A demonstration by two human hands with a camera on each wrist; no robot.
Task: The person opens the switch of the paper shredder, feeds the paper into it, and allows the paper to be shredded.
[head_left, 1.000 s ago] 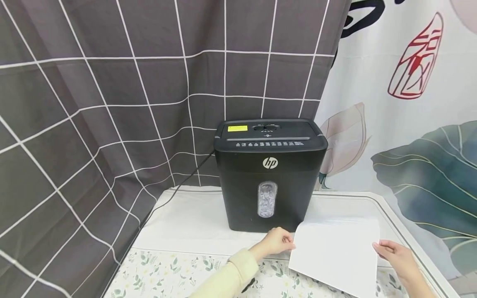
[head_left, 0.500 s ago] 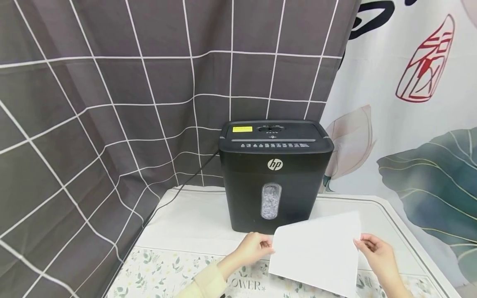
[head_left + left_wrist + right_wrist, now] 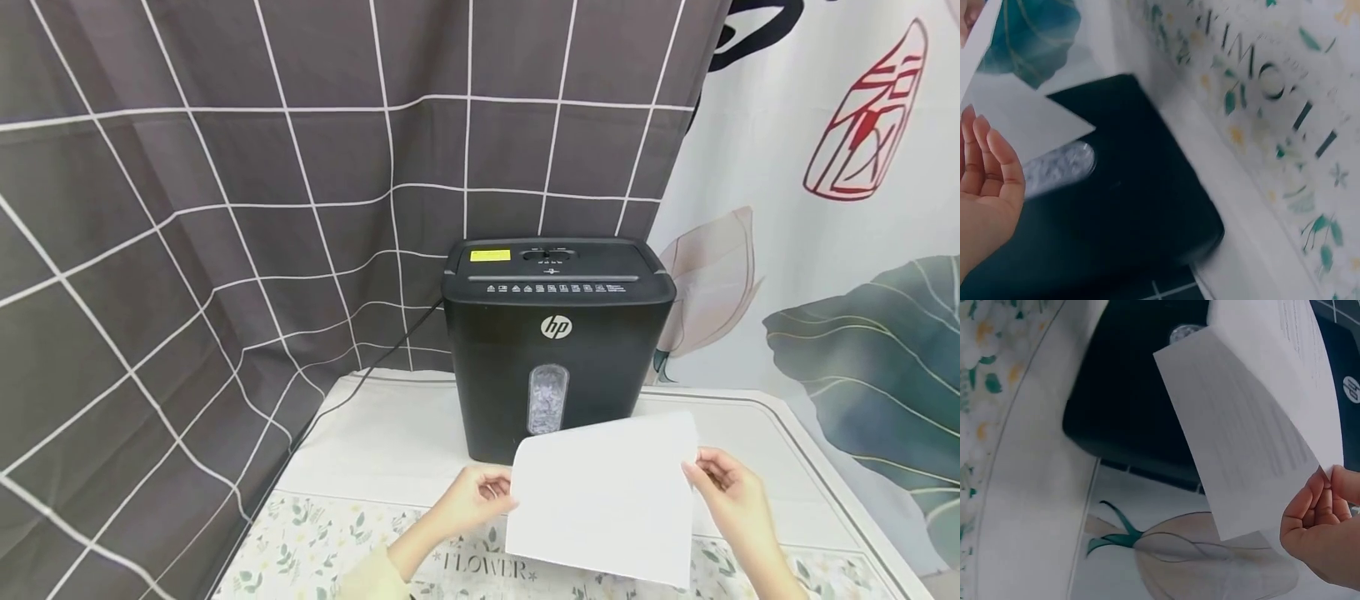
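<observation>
Both hands hold up a sheet of white paper (image 3: pixel 603 500) in front of the black HP paper shredder (image 3: pixel 480 358), overlapping its lower front in the head view. My left hand (image 3: pixel 471 498) pinches the paper's left edge. At the right edge my right hand (image 3: pixel 731 496) grips it between thumb and fingers. In the right wrist view the paper (image 3: pixel 1235 437) bends, with faint grey print lines showing, and the right hand (image 3: pixel 1325 525) pinches its edge. The left wrist view shows the left hand (image 3: pixel 988 181) with fingers curled beside the paper (image 3: pixel 1016 122).
Shreds show through the shredder's clear window (image 3: pixel 547 398). A black cord (image 3: pixel 352 396) runs from its left side down the table's (image 3: pixel 390 425) left edge. A floral mat (image 3: pixel 300 542) covers the front. Behind hang a grey checked curtain (image 3: pixel 315 158) and a patterned white one (image 3: pixel 750 150).
Both hands have moved left and slightly up with the paper, from right of the shredder to in front of its lower part. The camera view has shifted slightly.
</observation>
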